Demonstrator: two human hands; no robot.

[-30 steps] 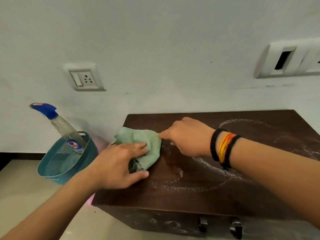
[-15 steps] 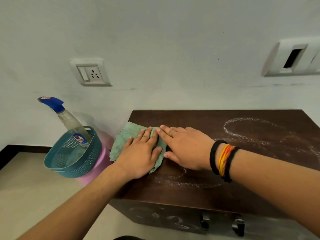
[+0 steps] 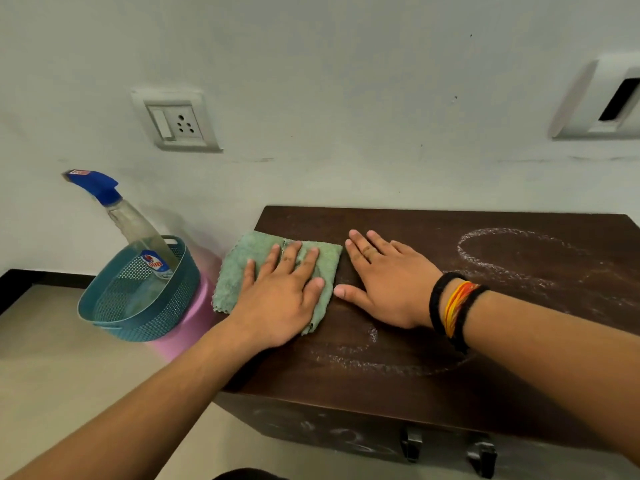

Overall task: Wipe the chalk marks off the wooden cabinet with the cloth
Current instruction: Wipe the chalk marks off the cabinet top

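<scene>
The dark wooden cabinet (image 3: 433,382) stands against a white wall (image 3: 346,81), chalk marks (image 3: 512,251) on its top; the green cloth (image 3: 242,265) lies flat at the cabinet's left edge under the left hand (image 3: 280,299), fingers spread; the right hand (image 3: 388,289) rests flat just beside the cloth, fingers spread.

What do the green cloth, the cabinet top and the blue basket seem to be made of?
Green cloth: probably microfibre, with a fuzzy nap and zigzag-cut edges. Cabinet top: dark wood or wood laminate, matte, with a faint grain under the chalk dust. Blue basket: plastic, with a smooth rim and evenly perforated walls.
</scene>
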